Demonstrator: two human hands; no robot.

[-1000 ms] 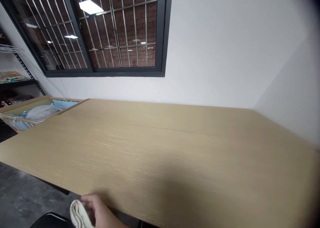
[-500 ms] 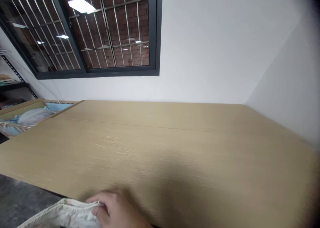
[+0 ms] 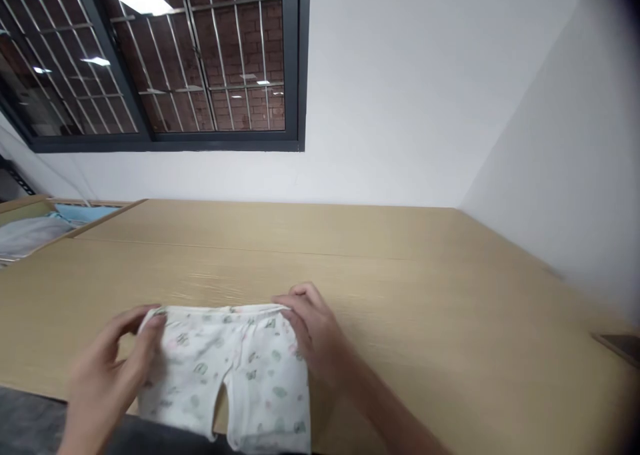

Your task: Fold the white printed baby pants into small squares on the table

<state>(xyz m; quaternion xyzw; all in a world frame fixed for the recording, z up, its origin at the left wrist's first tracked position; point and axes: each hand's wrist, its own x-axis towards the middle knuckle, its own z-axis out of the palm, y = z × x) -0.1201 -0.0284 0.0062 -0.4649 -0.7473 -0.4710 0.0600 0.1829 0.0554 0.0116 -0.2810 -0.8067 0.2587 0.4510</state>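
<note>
A small pair of white shorts (image 3: 270, 368) with a green and pink print is spread at the near edge of the wooden table (image 3: 425, 322), waistband away from me and legs toward me. My left hand (image 3: 117, 355) pinches the left end of the waistband between thumb and fingers. At the opposite end, my right hand (image 3: 313, 328) grips the waistband's right corner. The waistband runs fairly straight between both hands. The lower leg ends reach past the table edge, over something dark below.
A wooden box (image 3: 107, 218) with pale blue and white cloth inside adjoins the table at the far left. Behind the table rises a white wall (image 3: 390, 95) with a barred window (image 3: 220, 62). A small dark thing (image 3: 620, 345) lies at the right edge.
The shorts have come up from the lower left onto the table edge and are now spread out. My left hand has come into view at their left end. The view has shifted right.
</note>
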